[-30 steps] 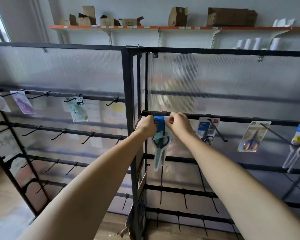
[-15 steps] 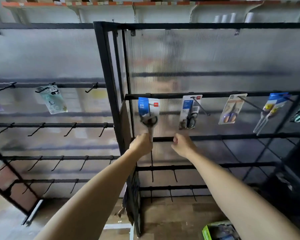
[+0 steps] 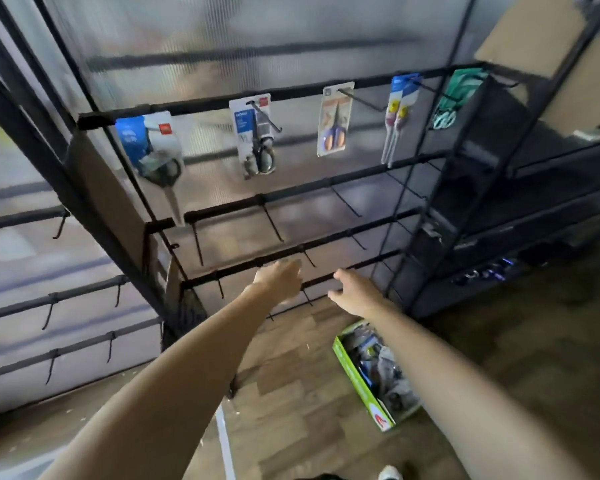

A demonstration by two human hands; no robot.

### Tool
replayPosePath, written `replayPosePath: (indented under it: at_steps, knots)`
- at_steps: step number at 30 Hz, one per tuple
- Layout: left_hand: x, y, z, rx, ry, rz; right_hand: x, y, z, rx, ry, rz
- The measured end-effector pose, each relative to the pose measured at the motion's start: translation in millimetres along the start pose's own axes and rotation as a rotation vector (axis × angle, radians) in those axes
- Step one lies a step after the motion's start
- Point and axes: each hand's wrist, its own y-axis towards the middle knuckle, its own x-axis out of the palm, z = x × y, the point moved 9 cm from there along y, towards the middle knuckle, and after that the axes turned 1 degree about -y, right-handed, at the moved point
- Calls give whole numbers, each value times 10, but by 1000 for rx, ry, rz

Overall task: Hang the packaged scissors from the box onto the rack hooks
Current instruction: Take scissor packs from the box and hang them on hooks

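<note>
A blue-and-white scissors pack hangs at the left end of the rack's top bar. Along the same bar hang a grey-handled scissors pack, an orange-and-blue scissors pack, a long thin pack and a green pack. My left hand and my right hand are both empty, fingers loosely apart, low in front of the rack's lower bars. A green box holding several packaged scissors lies on the floor under my right forearm.
Lower bars carry bare black hooks. A second black rack with bare hooks stands to the left. Dark shelving stands at the right, with a cardboard box on top. The floor is wood. A white shoe tip shows at the bottom edge.
Both hands let go of the blue-and-white scissors pack, now hanging on the top bar, and dropped toward the floor. My view tilted down and right, bringing the green box into sight.
</note>
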Motion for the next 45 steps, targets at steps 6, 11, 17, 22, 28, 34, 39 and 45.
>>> replayPosePath:
  at_steps: [6, 11, 17, 22, 28, 34, 39, 45]
  knots:
    - [538, 142, 951, 66, 94, -108, 48, -266, 1142, 63, -52, -98]
    - [1179, 244, 1684, 62, 134, -237, 79, -514, 2188, 131, -7, -136]
    - [1865, 358, 2338, 35, 107, -322, 327, -733, 3236, 208, 72, -215]
    - [2373, 491, 2563, -16, 103, -432, 750, -664, 3800, 294, 85, -346]
    - [2870, 928, 2594, -51, 93, -514, 967, -321, 4156, 341, 156, -345]
    - [3574, 1582, 2562, -114, -84, -584, 1029, -1, 4498, 447, 147, -351]
    - [4207, 2022, 2459, -199, -174, -650, 1307, 441, 4718, 483, 125, -409]
    - [4874, 2337, 2320, -266, -210, -690, 1852, 886, 5034, 500, 163, -467]
